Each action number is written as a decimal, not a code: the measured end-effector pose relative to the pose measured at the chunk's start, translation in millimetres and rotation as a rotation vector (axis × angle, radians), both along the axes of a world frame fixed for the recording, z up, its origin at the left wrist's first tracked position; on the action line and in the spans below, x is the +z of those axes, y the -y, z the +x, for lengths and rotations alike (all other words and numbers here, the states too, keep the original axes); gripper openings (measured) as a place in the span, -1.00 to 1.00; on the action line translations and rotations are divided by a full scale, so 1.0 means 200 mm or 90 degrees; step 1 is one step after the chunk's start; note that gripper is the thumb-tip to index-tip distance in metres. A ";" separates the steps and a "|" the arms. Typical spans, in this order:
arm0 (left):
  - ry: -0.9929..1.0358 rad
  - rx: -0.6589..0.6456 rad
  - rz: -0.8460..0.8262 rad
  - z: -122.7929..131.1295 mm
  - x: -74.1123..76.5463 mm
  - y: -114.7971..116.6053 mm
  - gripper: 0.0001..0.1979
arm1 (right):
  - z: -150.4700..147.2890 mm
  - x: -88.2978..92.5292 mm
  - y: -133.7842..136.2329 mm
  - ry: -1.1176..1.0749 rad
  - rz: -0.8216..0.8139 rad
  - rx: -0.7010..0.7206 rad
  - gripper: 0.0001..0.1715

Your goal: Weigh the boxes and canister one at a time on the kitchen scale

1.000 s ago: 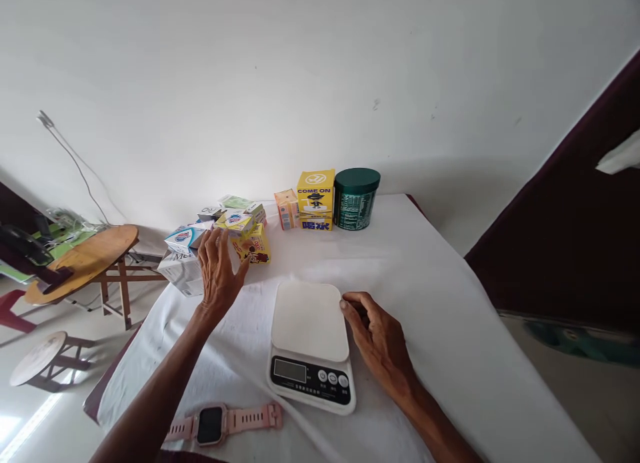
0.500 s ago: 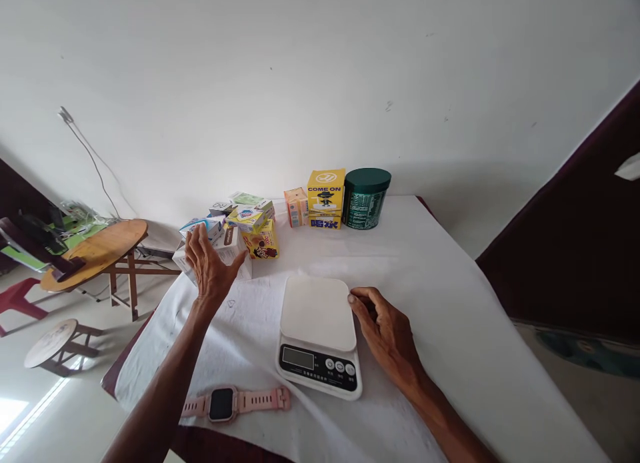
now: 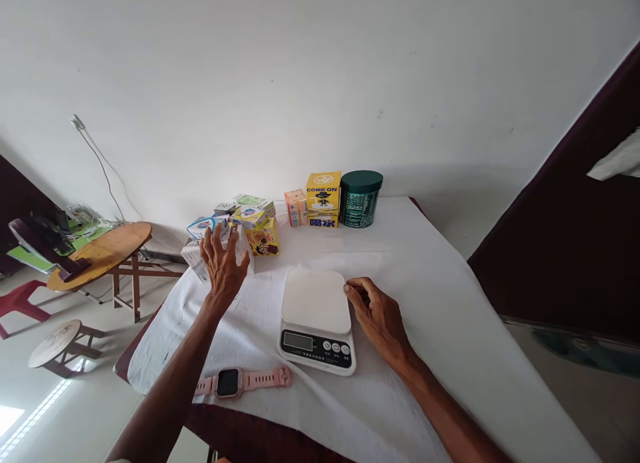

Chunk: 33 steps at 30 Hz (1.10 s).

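Observation:
My left hand [image 3: 223, 266] is open, fingers spread, in front of a white box [image 3: 197, 257] at the left of the table. Whether it touches the box cannot be made out. A blue-and-white box [image 3: 201, 227] lies on top of the white one, beside a yellow-green box [image 3: 253, 215]. My right hand [image 3: 379, 316] rests beside the right edge of a white kitchen scale [image 3: 317, 303], its fingers curled and thumb near the index finger; no object shows in it. The scale's plate carries nothing and its display looks blank.
A pink watch [image 3: 229, 383] lies at the table's front edge. Toward the wall stand an orange box [image 3: 296, 208], yellow boxes [image 3: 323, 200] and a green tub [image 3: 361, 200]. On the left are a wooden table [image 3: 117, 244] and a stool [image 3: 57, 340].
My left hand has shifted slightly right across the front of the boxes, still spread. My right hand stays by the scale. The camera view has moved a little.

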State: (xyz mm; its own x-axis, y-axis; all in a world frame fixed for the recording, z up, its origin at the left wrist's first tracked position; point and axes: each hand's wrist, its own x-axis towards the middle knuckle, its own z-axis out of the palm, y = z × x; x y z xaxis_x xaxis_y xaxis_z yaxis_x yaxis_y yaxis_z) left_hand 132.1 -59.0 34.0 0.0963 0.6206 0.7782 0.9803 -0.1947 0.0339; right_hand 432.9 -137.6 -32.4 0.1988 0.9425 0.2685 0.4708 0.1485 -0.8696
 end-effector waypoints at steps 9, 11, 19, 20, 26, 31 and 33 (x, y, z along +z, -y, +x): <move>0.181 0.020 -0.028 0.02 -0.05 0.09 -0.26 | -0.01 0.00 0.01 0.022 0.017 -0.006 -0.62; 0.232 0.027 -0.036 0.05 -0.06 0.10 -0.12 | -0.01 0.00 0.01 0.026 0.020 -0.003 -0.62; 0.382 0.156 -0.059 0.14 -0.02 0.04 0.14 | 0.00 -0.02 0.01 0.042 0.038 0.005 -0.62; 0.394 0.173 -0.063 0.14 -0.02 0.02 0.13 | 0.00 -0.02 0.01 0.044 0.039 0.005 -0.62; 0.305 0.189 -0.100 0.11 -0.04 -0.01 0.01 | 0.00 -0.02 0.01 0.043 0.034 0.005 -0.63; 0.186 0.166 -0.105 0.09 -0.06 0.01 -0.11 | 0.00 -0.02 0.00 0.054 0.033 -0.002 -0.64; 0.151 0.150 -0.107 0.08 -0.06 0.03 -0.14 | 0.00 -0.02 0.00 0.055 0.034 -0.003 -0.63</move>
